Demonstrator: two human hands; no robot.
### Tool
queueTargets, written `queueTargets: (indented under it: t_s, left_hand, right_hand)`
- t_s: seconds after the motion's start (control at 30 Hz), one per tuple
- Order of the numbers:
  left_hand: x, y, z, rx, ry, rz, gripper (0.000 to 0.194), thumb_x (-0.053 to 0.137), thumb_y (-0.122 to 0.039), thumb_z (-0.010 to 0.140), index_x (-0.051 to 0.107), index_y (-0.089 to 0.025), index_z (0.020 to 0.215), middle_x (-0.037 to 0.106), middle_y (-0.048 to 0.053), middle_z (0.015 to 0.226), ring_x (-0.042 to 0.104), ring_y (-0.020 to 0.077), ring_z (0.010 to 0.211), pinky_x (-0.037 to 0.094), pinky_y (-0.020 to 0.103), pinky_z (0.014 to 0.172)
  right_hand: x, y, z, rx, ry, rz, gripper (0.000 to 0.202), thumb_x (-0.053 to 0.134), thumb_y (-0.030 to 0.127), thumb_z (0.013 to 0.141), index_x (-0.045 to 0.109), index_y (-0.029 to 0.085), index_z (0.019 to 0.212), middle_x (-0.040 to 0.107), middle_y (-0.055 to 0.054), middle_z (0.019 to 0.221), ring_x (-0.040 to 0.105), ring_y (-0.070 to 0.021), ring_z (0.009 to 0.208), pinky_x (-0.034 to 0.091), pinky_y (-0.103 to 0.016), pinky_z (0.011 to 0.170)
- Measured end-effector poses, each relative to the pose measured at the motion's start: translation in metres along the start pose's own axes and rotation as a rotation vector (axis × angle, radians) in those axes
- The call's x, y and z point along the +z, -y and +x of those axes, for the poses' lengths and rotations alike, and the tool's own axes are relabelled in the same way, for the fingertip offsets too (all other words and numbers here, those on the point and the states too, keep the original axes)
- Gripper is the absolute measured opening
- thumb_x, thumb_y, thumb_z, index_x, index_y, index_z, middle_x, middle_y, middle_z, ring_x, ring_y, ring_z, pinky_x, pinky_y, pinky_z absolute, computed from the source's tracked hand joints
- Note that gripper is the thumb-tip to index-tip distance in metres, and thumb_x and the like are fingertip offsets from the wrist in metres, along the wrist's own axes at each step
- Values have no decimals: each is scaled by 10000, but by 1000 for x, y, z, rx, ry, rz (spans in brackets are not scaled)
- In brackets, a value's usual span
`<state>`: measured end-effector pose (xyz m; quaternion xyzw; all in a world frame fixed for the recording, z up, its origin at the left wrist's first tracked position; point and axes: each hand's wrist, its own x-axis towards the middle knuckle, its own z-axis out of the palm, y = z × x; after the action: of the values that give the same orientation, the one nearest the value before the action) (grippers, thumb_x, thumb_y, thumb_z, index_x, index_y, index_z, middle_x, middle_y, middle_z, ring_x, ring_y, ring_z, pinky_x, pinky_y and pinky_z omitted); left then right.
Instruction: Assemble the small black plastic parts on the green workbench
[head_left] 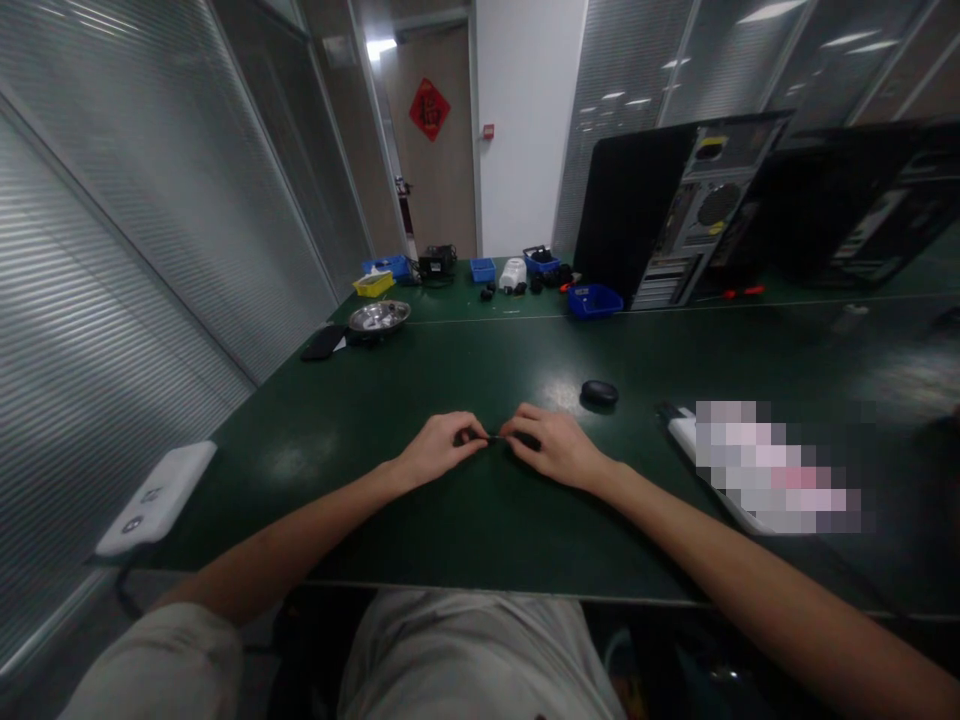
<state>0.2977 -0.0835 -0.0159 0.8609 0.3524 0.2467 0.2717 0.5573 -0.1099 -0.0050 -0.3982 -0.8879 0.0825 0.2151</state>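
Observation:
My left hand (pixel 444 448) and my right hand (pixel 556 447) meet over the middle of the green table, fingertips a short gap apart. Both are closed in a pinch. Between them shows a small thin object (pixel 494 437), partly light and partly dark, too small to name. Each hand's thumb and fingertips press on one end of it, which hides those ends. A black computer mouse (pixel 599 393) lies on the table just beyond my right hand, apart from it.
On the green table (pixel 420 540), a white box-shaped device (pixel 157 500) is at left. Farther off are a metal bowl (pixel 379 317), a yellow tray (pixel 373 285), a blue tray (pixel 595 301) and small black parts. Computer towers (pixel 675 215) stand back right. A blurred-out pale item (pixel 765 470) lies at right.

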Motion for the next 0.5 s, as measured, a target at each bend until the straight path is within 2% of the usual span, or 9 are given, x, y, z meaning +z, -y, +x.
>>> queueTargets:
  t_s: [0.2, 0.5]
  left_hand:
    - [-2, 0, -2, -6, -25, -22, 312, 674, -325, 959, 702, -201, 1244, 716, 56, 1051, 640, 171, 865, 484, 275, 741]
    - [-2, 0, -3, 57, -17, -62, 220, 661, -309, 982, 788, -207, 1130, 747, 70, 1092, 686, 200, 976, 521, 315, 894]
  right_hand:
    - [-2, -1, 0, 18, 4, 2, 217, 551, 290, 1007, 717, 250, 1139, 653, -37, 1067, 591, -131, 748, 408, -272, 691]
    - [4, 3, 0, -8, -6, 37, 222, 538, 302, 1020, 706, 254, 1157, 658, -44, 1094, 616, -141, 786, 440, -277, 698]
